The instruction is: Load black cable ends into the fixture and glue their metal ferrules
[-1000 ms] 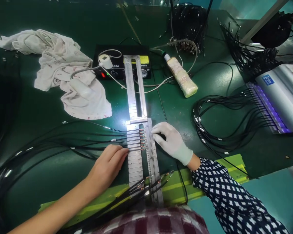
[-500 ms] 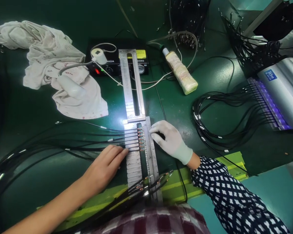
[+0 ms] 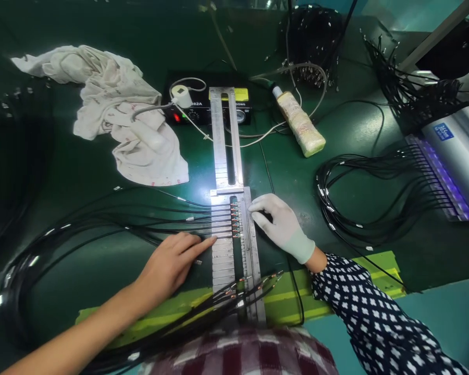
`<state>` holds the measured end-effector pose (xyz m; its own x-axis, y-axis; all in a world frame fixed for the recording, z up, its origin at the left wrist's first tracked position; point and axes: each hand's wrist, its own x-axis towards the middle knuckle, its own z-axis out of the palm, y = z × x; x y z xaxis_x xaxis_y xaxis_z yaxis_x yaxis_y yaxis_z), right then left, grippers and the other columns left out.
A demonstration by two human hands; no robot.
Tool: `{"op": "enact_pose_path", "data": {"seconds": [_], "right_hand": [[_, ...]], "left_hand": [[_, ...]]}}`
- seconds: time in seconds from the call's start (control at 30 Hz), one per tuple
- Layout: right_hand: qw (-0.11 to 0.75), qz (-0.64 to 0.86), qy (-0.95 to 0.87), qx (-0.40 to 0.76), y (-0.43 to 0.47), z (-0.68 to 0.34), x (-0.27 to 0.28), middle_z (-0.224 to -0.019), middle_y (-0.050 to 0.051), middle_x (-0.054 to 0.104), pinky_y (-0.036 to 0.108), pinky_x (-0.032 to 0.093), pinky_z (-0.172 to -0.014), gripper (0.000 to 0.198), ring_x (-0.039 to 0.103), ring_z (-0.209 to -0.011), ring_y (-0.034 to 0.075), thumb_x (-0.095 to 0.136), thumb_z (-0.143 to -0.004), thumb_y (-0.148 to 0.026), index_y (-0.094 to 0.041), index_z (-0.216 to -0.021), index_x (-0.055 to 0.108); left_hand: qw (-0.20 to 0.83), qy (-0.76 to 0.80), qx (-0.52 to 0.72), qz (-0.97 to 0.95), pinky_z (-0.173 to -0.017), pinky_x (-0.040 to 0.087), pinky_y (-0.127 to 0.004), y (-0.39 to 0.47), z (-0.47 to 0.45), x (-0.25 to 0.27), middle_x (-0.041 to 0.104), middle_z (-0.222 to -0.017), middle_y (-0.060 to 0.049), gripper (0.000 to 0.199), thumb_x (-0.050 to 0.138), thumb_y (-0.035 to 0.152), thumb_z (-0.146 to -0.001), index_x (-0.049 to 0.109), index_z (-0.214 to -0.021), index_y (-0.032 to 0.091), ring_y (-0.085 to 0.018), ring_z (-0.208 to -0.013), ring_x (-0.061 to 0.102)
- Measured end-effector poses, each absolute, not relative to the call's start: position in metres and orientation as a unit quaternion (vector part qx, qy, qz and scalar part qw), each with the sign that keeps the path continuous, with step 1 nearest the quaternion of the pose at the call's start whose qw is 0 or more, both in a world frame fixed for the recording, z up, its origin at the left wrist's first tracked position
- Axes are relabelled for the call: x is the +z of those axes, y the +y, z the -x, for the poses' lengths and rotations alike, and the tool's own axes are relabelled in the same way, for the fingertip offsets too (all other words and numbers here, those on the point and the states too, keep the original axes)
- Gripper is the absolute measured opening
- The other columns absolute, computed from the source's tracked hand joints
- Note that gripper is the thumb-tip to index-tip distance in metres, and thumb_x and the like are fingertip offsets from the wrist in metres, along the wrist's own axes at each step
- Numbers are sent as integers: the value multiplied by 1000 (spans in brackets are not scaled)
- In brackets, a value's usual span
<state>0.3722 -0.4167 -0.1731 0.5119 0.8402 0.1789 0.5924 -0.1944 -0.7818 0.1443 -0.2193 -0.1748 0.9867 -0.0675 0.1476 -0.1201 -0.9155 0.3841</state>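
A metal slotted fixture (image 3: pixel 222 265) lies lengthwise on the bench. Several black cables (image 3: pixel 187 227) run across it from the left, their stripped coloured ends in a row over the slot. My bare left hand (image 3: pixel 175 260) is at the fixture's left edge, its index finger stretched out on the lowest cable of the row and the other fingers loosely curled. My right hand (image 3: pixel 283 229), in a white glove, touches the right edge of the fixture. Its thumb and index finger come together there in a pinch; whatever is between the tips is hidden.
Behind the fixture stands a black control box (image 3: pixel 203 112). A white cloth (image 3: pixel 140 140) lies left of it, a wrapped bottle (image 3: pixel 300 125) right. A silver box with purple light (image 3: pixel 457 161) has cables running into it. More loose cables (image 3: pixel 203 317) cross the fixture's near end.
My left index finger has straightened out along the lowest cable. My right hand keeps its place by the fixture. The whole view has shifted slightly, so things appear farther right.
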Motion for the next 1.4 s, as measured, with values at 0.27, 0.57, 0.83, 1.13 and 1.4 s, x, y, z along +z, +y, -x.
{"op": "enact_pose_path", "data": {"seconds": [0.27, 0.57, 0.83, 1.13, 1.4], "right_hand": [[421, 747, -491, 153, -427, -366, -174, -109, 2, 65, 42, 48, -96, 15, 58, -107, 21, 57, -93, -16, -25, -104, 63], [428, 747, -484, 158, -424, -367, -173, -104, 1, 65, 39, 49, -93, 13, 59, -103, 20, 58, -93, -14, -25, -98, 63], [435, 743, -485, 152, -424, -368, -172, -106, 1, 65, 39, 49, -94, 13, 60, -103, 19, 58, -93, -16, -25, -100, 64], [431, 745, -484, 156, -424, -369, -172, -106, 1, 65, 39, 49, -94, 15, 60, -103, 19, 59, -92, -14, -25, -100, 64], [426, 751, -480, 155, -424, -369, -172, -106, 0, 65, 39, 50, -93, 13, 60, -103, 19, 59, -93, -18, -26, -102, 64]], "left_hand": [[136, 5, 79, -988, -84, 41, -37, -191, -112, -165, 62, -105, -7, 13, 52, 18, -94, 60, -104, 20, -22, -99, 56], [253, 4, 177, -951, -86, 48, -25, -241, -147, -163, 58, -101, -7, 24, 54, 6, -91, 54, -113, 15, -15, -95, 58], [313, 7, 98, -944, -81, 50, -22, -247, -156, -174, 56, -103, -6, 29, 45, 9, -95, 56, -120, 20, -13, -92, 59], [330, -25, 74, -941, -76, 51, -20, -233, -163, -167, 59, -100, -6, 31, 44, 9, -95, 58, -120, 19, -12, -88, 61], [309, -36, 71, -948, -77, 53, -22, -235, -166, -172, 62, -103, -8, 33, 42, 11, -95, 57, -124, 19, -14, -90, 64]]}}
